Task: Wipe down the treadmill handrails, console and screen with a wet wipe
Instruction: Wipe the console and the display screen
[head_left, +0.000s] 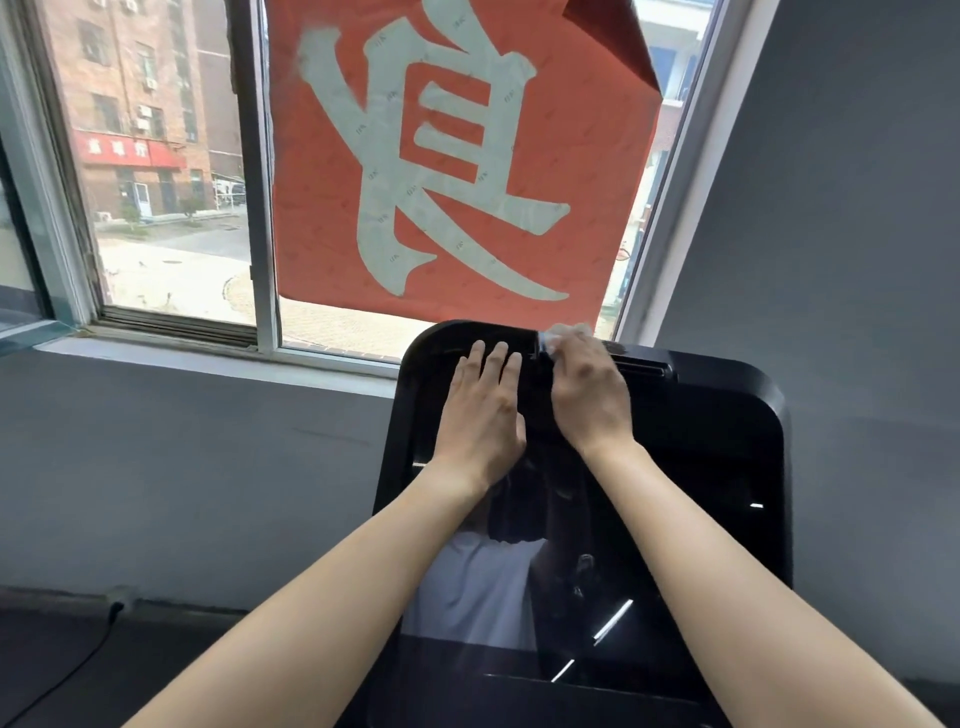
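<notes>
Two hands are working at the top of the black treadmill console (737, 395). The left hand (485, 410) is lying flat, fingers straight, on the upper screen (675, 530), while the right hand (587, 395) is gripping a white wet wipe (569, 331) at the console's 12 o'clock rim. Behind, at 12 o'clock, a red sheet (597, 156) is showing one large pale Chinese character. At 10 o'clock, a red shop sign (130, 151) is displaying characters too small to read.

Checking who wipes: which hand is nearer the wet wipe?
Right. The right hand holds the wet wipe at the console's top edge; the left hand lies flat beside it.
</notes>
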